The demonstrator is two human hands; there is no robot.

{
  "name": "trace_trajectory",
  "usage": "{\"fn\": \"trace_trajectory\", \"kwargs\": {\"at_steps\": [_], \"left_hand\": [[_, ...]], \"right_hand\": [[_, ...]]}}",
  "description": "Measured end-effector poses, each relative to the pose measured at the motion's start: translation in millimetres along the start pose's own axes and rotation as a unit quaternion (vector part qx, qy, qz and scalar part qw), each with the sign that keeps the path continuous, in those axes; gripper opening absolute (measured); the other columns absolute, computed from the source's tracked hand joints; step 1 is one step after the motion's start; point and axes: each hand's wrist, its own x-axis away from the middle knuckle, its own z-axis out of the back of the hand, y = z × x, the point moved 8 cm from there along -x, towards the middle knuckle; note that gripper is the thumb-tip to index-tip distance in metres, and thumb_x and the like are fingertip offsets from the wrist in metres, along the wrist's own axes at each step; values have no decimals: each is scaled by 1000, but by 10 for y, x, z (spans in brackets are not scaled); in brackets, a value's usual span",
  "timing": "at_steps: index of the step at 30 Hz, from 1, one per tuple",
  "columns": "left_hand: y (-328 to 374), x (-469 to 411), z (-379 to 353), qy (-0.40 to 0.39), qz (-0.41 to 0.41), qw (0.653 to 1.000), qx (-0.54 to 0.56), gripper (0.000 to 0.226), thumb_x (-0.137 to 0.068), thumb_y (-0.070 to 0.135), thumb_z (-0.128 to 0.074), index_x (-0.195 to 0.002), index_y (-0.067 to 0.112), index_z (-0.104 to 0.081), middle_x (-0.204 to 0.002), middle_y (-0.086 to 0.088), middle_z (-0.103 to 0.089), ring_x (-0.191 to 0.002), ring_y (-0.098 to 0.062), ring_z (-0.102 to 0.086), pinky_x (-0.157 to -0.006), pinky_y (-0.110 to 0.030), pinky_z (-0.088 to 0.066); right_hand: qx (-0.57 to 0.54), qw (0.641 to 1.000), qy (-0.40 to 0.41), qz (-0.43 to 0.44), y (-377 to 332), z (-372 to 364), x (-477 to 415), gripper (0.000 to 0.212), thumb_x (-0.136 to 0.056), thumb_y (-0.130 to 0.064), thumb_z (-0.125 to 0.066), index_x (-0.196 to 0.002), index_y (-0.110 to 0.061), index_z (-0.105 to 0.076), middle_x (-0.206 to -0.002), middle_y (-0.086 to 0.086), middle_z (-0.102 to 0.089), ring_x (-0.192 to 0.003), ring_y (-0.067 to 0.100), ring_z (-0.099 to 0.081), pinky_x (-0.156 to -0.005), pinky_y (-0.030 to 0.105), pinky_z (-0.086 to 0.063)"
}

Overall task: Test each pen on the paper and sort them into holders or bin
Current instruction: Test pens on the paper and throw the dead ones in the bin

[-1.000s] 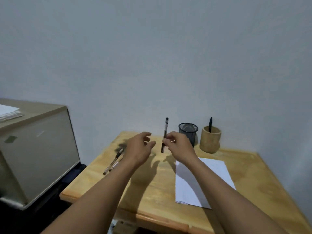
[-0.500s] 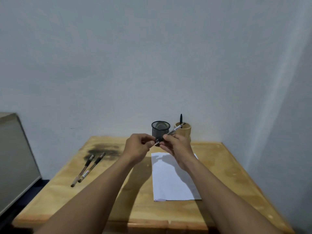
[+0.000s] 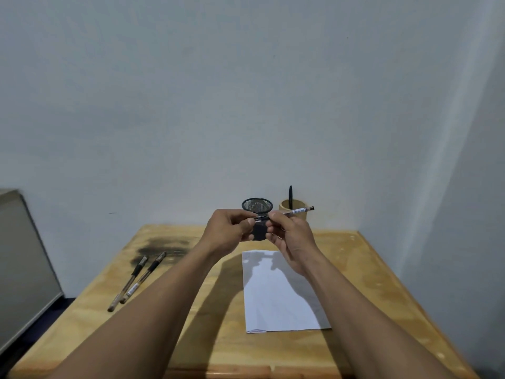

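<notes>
Both hands hold one clear pen [image 3: 296, 211] level above the table, in front of the black mesh holder [image 3: 257, 205]. My left hand [image 3: 228, 232] pinches its dark left end. My right hand [image 3: 291, 236] pinches the barrel, whose far end sticks out to the right. A wooden holder [image 3: 298, 207] behind carries one black pen [image 3: 290, 196]. White paper [image 3: 278, 292] lies below the hands. Two more pens [image 3: 136, 280] lie side by side on the table's left.
The wooden table [image 3: 369, 283] stands in a corner, with walls behind and to the right. A dark stain [image 3: 164, 246] marks the table's far left. A beige cabinet [image 3: 21, 266] stands to the left of the table.
The pen went from upright in my right hand to level. My left hand came in and took its near end. The view swung right, pushing the cabinet to the edge.
</notes>
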Motion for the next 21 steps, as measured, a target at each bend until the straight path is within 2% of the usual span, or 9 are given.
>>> {"fn": "trace_trajectory", "kwargs": {"at_steps": [6, 11, 18, 21], "left_hand": [[16, 0, -113, -23, 15, 998, 63, 17, -93, -2, -63, -108, -8, -69, -86, -15, -69, -72, -21, -67, -77, -31, -62], [-37, -49, -73, -22, 23, 998, 47, 11, -93, -2, -62, -97, -2, -72, -76, -12, -66, -65, -19, -62, -75, -28, -62], [-132, -103, -5, 14, 4, 1000, -4, 21, -92, 1, -65, -81, 15, -76, -75, -13, -70, -69, -22, -64, -83, -41, -61], [-193, -99, 20, 14, 24, 1000, 11, 18, -93, 1, -64, -83, 12, -75, -77, -14, -69, -70, -20, -63, -85, -41, -61]], "right_hand": [[0, 1000, -12, 3, 18, 12, -40, 12, -98, -9, -62, -87, -5, -65, -65, 5, -63, -53, 8, -58, -54, 20, -54], [32, 999, -19, 16, 1, 39, -69, 12, -96, -5, -65, -83, -5, -67, -65, 7, -66, -53, 10, -61, -56, 20, -56], [24, 1000, 6, 6, 103, 46, -113, 13, -95, -3, -64, -82, -3, -65, -64, 9, -66, -53, 11, -62, -54, 20, -56], [37, 999, -4, 14, 126, 25, -143, 10, -94, 0, -65, -84, -2, -65, -68, 13, -67, -56, 14, -63, -57, 22, -57]]}}
